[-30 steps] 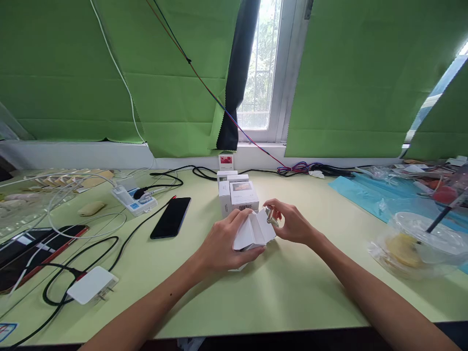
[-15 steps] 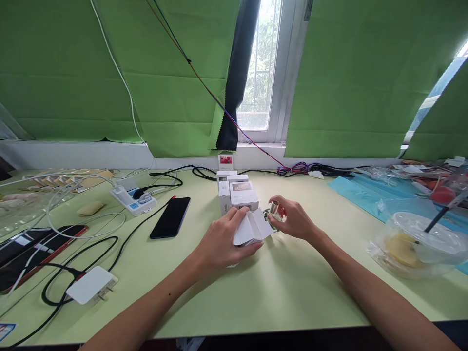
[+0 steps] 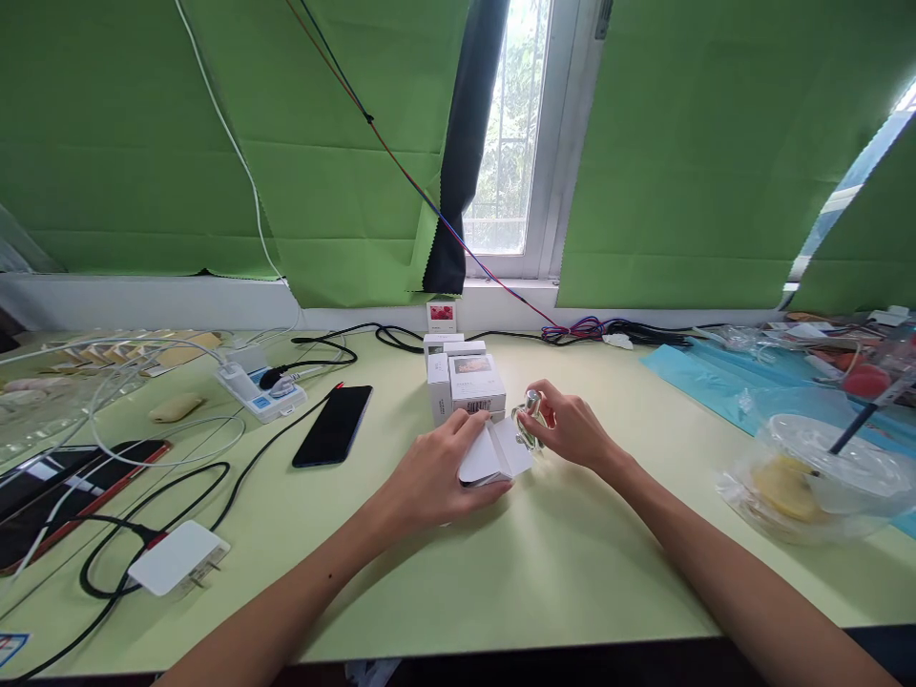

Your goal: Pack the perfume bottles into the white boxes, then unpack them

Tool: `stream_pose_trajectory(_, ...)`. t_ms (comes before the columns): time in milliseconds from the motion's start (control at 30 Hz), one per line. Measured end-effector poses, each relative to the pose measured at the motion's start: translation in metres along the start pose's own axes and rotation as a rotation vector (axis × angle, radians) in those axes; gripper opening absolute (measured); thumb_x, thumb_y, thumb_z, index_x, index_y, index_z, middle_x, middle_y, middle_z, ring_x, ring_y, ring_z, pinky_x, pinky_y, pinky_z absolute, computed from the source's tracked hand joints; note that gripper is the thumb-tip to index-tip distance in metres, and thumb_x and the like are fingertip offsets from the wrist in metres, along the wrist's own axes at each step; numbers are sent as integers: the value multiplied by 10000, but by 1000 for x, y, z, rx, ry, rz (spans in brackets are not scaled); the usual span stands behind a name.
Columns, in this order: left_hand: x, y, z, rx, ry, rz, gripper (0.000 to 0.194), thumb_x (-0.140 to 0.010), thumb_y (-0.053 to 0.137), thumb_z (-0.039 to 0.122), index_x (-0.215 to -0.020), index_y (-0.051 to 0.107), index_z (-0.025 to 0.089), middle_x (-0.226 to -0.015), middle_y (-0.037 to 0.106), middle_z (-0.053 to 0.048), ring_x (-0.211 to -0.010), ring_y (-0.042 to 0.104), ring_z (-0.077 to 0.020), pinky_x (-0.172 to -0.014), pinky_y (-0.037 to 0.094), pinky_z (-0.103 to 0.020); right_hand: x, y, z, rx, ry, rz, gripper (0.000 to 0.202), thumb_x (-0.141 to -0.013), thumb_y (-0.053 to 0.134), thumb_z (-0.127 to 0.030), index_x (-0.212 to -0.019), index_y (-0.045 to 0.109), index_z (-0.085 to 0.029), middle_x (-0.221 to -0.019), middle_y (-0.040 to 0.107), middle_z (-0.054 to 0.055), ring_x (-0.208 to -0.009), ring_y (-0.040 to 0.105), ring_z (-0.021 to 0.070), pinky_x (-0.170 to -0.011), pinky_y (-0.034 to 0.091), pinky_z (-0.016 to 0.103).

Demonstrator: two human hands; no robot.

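Note:
A small white box (image 3: 495, 452) with its flaps raised is in my left hand (image 3: 438, 474), fingers wrapped round its left side. Just right of the box, my right hand (image 3: 571, 428) pinches a small clear glass bottle (image 3: 528, 427) with a silvery cap. The bottle is close beside the open flap; whether they touch I cannot tell. Behind both hands stand several white boxes (image 3: 477, 384) in a cluster, with printed pictures on their faces.
A black phone (image 3: 333, 426), a power strip (image 3: 261, 392), a white charger (image 3: 180, 558) and looping cables lie to the left. At the right are a bagged plastic cup (image 3: 808, 477) and blue sheeting (image 3: 705, 384). Red and blue wires hang across the window.
My right hand has turned the bottle slightly and shifted it a little left, so its cap shows more clearly. The box in my left hand has tilted slightly.

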State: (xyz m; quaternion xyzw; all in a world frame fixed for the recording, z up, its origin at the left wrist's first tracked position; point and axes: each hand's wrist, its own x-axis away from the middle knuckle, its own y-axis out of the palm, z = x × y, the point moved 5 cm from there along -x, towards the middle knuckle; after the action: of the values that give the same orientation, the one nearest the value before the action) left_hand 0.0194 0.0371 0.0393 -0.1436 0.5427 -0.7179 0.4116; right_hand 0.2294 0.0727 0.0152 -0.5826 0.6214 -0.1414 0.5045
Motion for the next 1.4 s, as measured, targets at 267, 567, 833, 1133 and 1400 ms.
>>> stream_pose_trajectory(267,0,8,-1,-30,15,-73,626,-842,673,615,-1307,540,217,-1180,637,-115,-891,692,-297,-739,545,-412,0,-2,-2,6,23,30,226,-902,513,-352,-1092,515,-229,-577,468,-88,-477,424,138,-555,335,247)
stream_pose_trajectory(567,1,9,0,-50,-23,-104,537,-821,689,578,-1222,595,233,-1149,667,-101,-877,701,-297,-693,530,-382,0,-3,-3,11,38,61,247,-873,504,-333,-1095,523,-228,-576,462,-85,-464,425,139,-562,338,247)
stream_pose_trajectory(833,1,14,-1,-42,-18,-99,481,-786,733,495,-1169,618,228,-1141,681,-107,-1032,668,-346,-830,567,-457,-1,-5,-4,-21,45,80,277,-851,508,-317,-1107,532,-214,-563,469,-87,-441,402,132,-542,352,249)
stream_pose_trajectory(1133,2,18,-5,-37,-9,-102,551,-787,730,489,-1249,601,219,-1212,667,-128,-1120,624,-359,-936,551,-510,2,-2,-2,-190,53,79,204,-857,540,-317,-1039,525,-225,-526,424,-109,-433,359,115,-516,373,239)
stream_pose_trajectory(1400,1,15,-2,-14,-11,-105,570,-785,739,487,-1268,602,217,-1248,666,-133,-1158,616,-366,-963,545,-517,4,-4,-14,-386,78,38,152,-802,611,-303,-898,514,-236,-555,549,-72,-438,414,101,-475,348,224)
